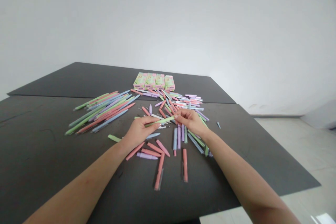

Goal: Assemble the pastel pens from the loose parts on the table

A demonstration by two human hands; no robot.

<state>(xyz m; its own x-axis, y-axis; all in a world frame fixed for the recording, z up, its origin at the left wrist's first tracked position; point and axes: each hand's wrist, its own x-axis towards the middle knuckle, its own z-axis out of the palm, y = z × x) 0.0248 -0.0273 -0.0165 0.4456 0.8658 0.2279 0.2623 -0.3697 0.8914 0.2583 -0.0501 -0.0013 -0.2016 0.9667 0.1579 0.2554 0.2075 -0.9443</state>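
Observation:
A light green pen (165, 120) stretches between my two hands above the middle of the table. Its left part is gripped by the closed fingers of my left hand (140, 131). At its other end, my right hand (190, 120) pinches it between thumb and fingers. Whether the pen is one piece or two joined parts I cannot tell. Below the hands lie several short red pen barrels (159, 171), one purple barrel (147, 156) and a green piece (113, 138). Blue and purple barrels (179, 137) lie side by side under my right hand.
Long pens in mixed colours (105, 112) lie in a pile at the left. Loose pen parts (189, 103) are heaped behind my right hand. Several pink-and-green boxes (150, 81) stand at the back. A small blue piece (218, 125) lies right on the black table (252, 154).

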